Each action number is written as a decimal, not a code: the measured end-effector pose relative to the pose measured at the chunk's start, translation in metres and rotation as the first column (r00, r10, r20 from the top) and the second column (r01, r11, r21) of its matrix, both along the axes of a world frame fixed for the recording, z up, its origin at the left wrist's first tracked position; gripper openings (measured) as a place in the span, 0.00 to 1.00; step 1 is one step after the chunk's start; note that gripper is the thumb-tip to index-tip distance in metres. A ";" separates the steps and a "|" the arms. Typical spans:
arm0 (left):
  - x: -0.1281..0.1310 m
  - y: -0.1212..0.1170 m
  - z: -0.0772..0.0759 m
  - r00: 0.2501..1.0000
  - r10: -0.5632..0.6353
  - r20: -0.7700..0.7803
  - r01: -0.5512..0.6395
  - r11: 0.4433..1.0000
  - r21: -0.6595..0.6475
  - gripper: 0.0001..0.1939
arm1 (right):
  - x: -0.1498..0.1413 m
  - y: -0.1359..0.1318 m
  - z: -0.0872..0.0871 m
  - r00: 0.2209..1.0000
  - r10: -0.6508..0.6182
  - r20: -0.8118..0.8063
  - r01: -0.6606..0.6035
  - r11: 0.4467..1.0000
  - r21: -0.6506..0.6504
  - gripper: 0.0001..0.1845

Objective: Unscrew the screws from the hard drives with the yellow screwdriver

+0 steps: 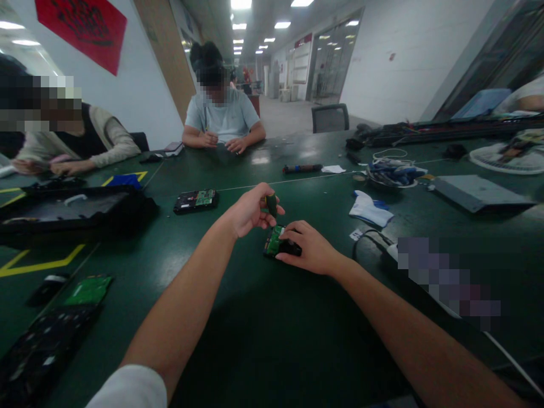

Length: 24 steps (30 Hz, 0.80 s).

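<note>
A hard drive with a green circuit board (274, 240) lies on the dark green table in front of me. My right hand (304, 243) grips its right end, thumb on the near edge and fingers over the far side. Above the board, my left hand (257, 212) holds a screwdriver (271, 205) upright, its handle between thumb and fingers. The screwdriver's tip points down at the board, but I cannot see whether it touches. Another hard drive (196, 200) rests farther off to the left, its circuit board facing up.
At left are a black tray-like housing (76, 207) and more drives with a green board (89, 290). A white glove (369, 209), a grey metal box (482, 191) and a cable bundle (393, 173) lie right. Two people sit across the table.
</note>
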<state>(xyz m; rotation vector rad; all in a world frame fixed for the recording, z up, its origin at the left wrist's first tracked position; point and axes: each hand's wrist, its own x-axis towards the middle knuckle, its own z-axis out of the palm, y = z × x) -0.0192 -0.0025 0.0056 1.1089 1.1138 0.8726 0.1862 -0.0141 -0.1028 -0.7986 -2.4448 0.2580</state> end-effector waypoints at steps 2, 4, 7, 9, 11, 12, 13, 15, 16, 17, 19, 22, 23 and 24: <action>0.001 -0.001 0.001 1.000 0.009 -0.005 -0.009 1.000 0.015 0.12 | 0.000 0.000 -0.001 1.000 0.003 -0.003 -0.003 1.000 0.003 0.23; 0.002 -0.003 0.003 0.999 0.033 -0.043 -0.031 0.998 0.060 0.13 | 0.000 0.000 -0.001 1.000 -0.003 0.004 0.003 1.000 -0.001 0.23; 0.003 -0.006 0.006 0.997 0.032 -0.073 -0.026 0.996 0.081 0.13 | 0.000 0.000 0.000 1.000 -0.010 0.010 0.010 1.000 -0.005 0.23; 0.003 -0.007 0.007 0.998 0.016 -0.063 -0.012 0.998 0.059 0.11 | -0.001 0.000 0.001 1.000 -0.010 0.013 0.010 1.000 -0.009 0.23; 0.002 -0.006 0.006 0.999 0.011 -0.043 -0.010 0.999 0.034 0.10 | 0.000 -0.001 0.002 1.000 -0.010 0.020 0.010 1.000 -0.015 0.23; 0.002 -0.005 0.006 0.999 0.015 -0.036 -0.014 1.000 0.027 0.09 | 0.000 -0.001 0.003 1.000 -0.010 0.024 0.010 1.000 -0.019 0.23; 0.002 -0.004 0.005 0.999 0.023 -0.034 -0.022 0.999 0.025 0.09 | 0.000 -0.001 0.003 1.000 -0.010 0.027 0.011 1.000 -0.023 0.24; 0.002 -0.002 0.004 0.997 0.051 -0.050 -0.048 0.997 0.056 0.09 | 0.000 -0.001 0.003 1.000 -0.011 0.026 0.012 1.000 -0.023 0.24; 0.002 -0.002 0.004 0.996 0.065 -0.064 -0.060 0.994 0.086 0.10 | 0.000 -0.001 0.003 1.000 -0.012 0.024 0.012 1.000 -0.020 0.24; 0.002 -0.002 0.004 0.994 0.077 -0.079 -0.067 0.991 0.117 0.10 | 0.000 -0.001 0.003 1.000 -0.012 0.021 0.013 1.000 -0.017 0.24; 0.002 -0.003 0.004 0.991 0.084 -0.100 -0.067 0.984 0.165 0.11 | 0.000 -0.001 0.002 1.000 -0.013 0.019 0.014 1.000 -0.016 0.23; 0.002 -0.005 0.006 0.995 0.037 -0.098 -0.024 0.990 0.139 0.10 | 0.000 -0.001 0.002 1.000 -0.012 0.017 0.013 1.000 -0.023 0.22; 0.003 -0.005 0.006 0.996 0.016 -0.085 -0.006 0.994 0.111 0.10 | 0.000 -0.001 0.001 1.000 -0.011 0.012 0.011 1.000 -0.023 0.22; 0.003 -0.005 0.006 0.998 -0.003 -0.071 0.009 0.997 0.082 0.09 | 0.000 -0.001 0.001 1.000 -0.011 0.006 0.011 1.000 -0.021 0.22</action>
